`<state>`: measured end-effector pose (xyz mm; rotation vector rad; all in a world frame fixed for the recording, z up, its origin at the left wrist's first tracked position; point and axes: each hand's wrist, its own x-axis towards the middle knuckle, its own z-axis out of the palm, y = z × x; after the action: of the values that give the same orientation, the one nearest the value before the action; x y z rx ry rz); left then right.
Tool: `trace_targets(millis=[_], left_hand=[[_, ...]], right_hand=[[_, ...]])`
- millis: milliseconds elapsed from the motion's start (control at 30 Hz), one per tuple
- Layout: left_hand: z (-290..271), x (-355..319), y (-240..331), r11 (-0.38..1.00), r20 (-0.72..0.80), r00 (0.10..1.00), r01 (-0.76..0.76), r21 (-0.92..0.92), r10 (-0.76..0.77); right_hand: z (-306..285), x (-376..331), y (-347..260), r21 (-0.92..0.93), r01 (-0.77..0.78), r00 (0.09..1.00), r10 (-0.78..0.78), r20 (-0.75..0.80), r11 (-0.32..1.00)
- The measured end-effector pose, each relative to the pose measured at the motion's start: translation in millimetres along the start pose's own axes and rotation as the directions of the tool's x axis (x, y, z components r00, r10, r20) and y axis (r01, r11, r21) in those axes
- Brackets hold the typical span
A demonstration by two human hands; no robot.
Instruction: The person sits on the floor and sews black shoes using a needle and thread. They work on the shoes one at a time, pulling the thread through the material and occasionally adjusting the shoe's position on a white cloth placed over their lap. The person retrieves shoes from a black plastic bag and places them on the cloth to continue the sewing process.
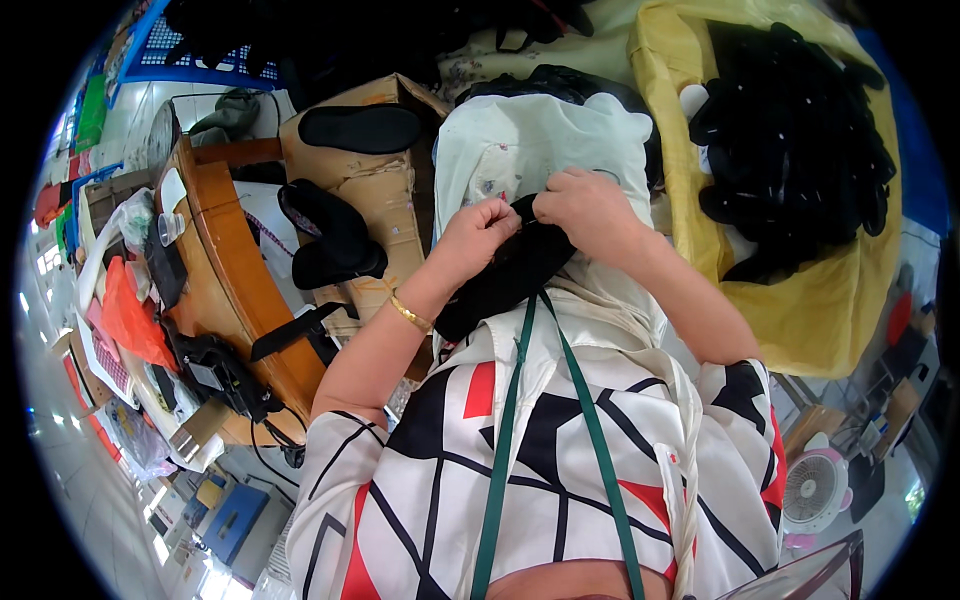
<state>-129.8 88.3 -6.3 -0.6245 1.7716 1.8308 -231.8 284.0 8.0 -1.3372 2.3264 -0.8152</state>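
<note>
My left hand (474, 236) and my right hand (585, 207) both pinch the top end of a black shoe insole (505, 278) held over my lap. The insole slants down toward my left wrist, which wears a gold bangle (410, 314). Under my hands lies a pale cream cloth (520, 145) draped across my knees. A green strap (600, 440) hangs over my patterned white, black and red top.
A yellow sack (800, 300) full of black insoles (790, 130) sits at right. At left stand a cardboard box (385, 185) with black insoles (360, 128) on it and a wooden bench (235, 260) with a black device. A small pink fan (815, 490) is at lower right.
</note>
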Motion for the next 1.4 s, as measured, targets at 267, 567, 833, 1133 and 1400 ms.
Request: trace_targets(millis=[267, 567, 833, 1133, 1400], left_hand=[[1, 3, -6, 0.985, 0.087, 0.990, 0.119, -0.127, -0.108], [-16, -7, -12, 0.942, 0.142, 0.981, 0.169, -0.291, -0.132], [-8, -13, -5, 0.991, 0.067, 0.995, 0.084, -0.104, -0.078], [13, 8, -6, 0.855, -0.162, 0.880, -0.368, 0.365, 0.447], [23, 9, 5, 0.918, -0.223, 0.929, -0.214, 0.333, 0.297]], right_hand=[[23, -2, -5, 0.375, -0.046, 0.988, 0.099, -0.121, 0.926], [-22, -31, 70, 0.952, 0.010, 0.601, 0.763, 0.239, -0.306], [-18, -90, 145, 0.900, 0.328, 0.349, 0.922, 0.166, -0.286], [-57, -87, 97, 0.936, 0.329, 0.472, 0.881, -0.044, -0.129], [-116, -75, -10, 0.900, 0.429, 0.667, 0.647, -0.369, 0.071]])
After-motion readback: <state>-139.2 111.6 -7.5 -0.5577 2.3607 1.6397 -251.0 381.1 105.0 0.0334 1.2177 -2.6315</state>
